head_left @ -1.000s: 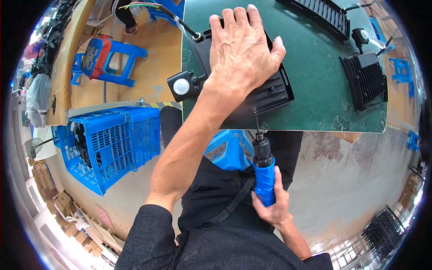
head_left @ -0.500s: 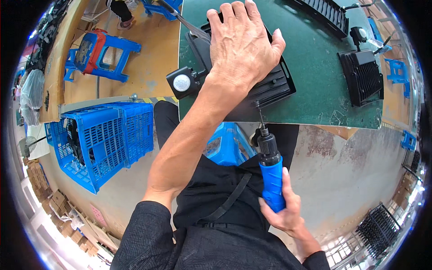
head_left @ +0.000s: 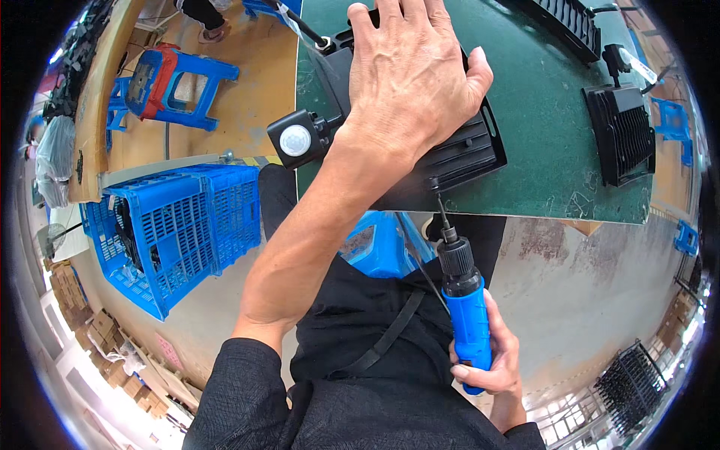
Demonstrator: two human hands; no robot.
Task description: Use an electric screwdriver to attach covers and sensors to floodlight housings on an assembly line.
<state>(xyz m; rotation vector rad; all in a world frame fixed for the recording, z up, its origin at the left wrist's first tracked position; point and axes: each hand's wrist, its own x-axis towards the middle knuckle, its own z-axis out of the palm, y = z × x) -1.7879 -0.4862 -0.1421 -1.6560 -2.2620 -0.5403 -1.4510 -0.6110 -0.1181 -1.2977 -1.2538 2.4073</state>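
Note:
My left hand (head_left: 409,90) lies palm down on a black finned floodlight (head_left: 469,154), its fingers stretched toward the far side and its thumb spread. The floodlight rests tilted at the near edge of the green table; the hand hides much of it. On its left side sticks out a black motion sensor (head_left: 295,140) with a round white lens. My right hand (head_left: 501,360) is closed round the blue grip of an electric screwdriver (head_left: 471,322). The screwdriver points away from me, its bit tip close to the floodlight's near edge; I cannot tell whether they touch.
More black floodlights (head_left: 622,135) stand at the right of the green table (head_left: 540,157). A black cable (head_left: 300,26) runs by the floodlight. Blue crates (head_left: 180,225) stand at left, below a blue stool with red trim (head_left: 176,86). Another blue stool (head_left: 379,244) is under the table edge.
The screwdriver and my right hand have shifted right and slightly toward me, and the hand sits lower on the grip. My left hand stays on the floodlight. The whole view has shifted slightly.

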